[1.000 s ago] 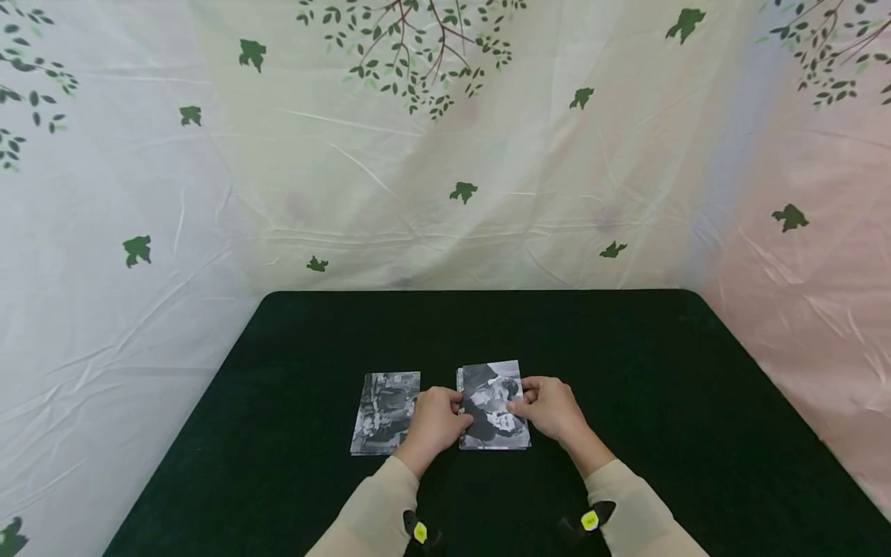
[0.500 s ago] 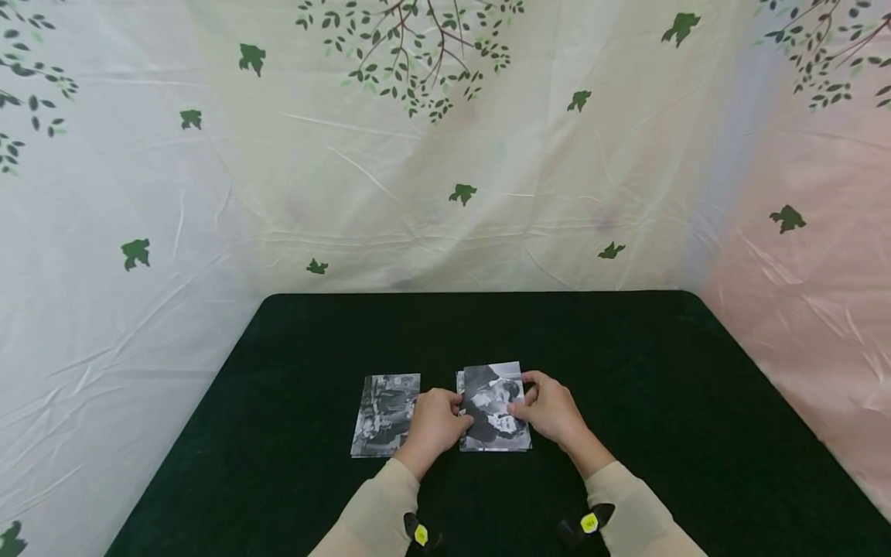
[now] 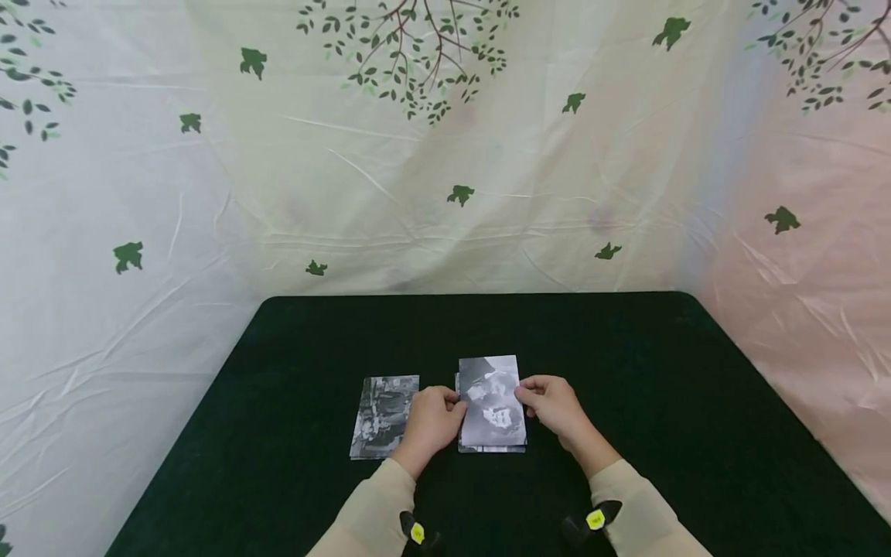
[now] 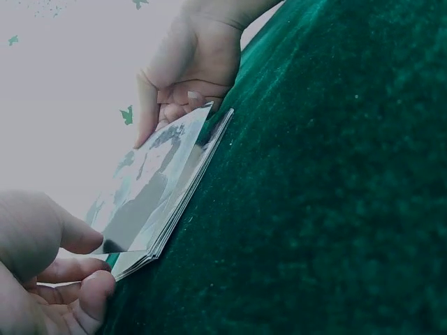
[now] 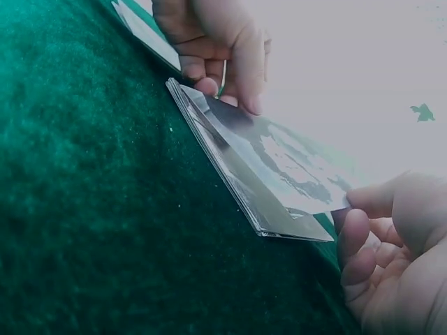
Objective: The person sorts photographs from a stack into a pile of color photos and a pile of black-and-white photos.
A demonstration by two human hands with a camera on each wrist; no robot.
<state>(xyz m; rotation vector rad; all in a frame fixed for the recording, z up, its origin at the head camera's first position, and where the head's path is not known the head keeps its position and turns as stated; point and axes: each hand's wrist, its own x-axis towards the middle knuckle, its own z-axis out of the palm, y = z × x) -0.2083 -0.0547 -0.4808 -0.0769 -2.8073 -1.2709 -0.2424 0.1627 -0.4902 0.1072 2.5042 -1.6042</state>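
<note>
A small stack of black-and-white photos (image 3: pixel 490 446) lies on the green felt table (image 3: pixel 661 387) in front of me. Its top photo (image 3: pixel 490 398) is raised off the stack, tilted with a glare on it. My left hand (image 3: pixel 455 410) pinches its left edge and my right hand (image 3: pixel 524 398) pinches its right edge. In the left wrist view the top photo (image 4: pixel 160 181) hangs above the stack (image 4: pixel 183 209), my left hand (image 4: pixel 77 279) at its near corner. The right wrist view shows the same photo (image 5: pixel 279 153) over the stack (image 5: pixel 241 192), beside my right hand (image 5: pixel 353 220).
A single black-and-white photo (image 3: pixel 385 415) lies flat on the felt just left of my left hand. A pale cloth printed with leaves (image 3: pixel 445 155) hangs behind and beside the table. Bare felt stretches to the right and the back.
The top photo has come up off the stack and tilted, now catching glare. Both hands stay at its side edges, shifted slightly.
</note>
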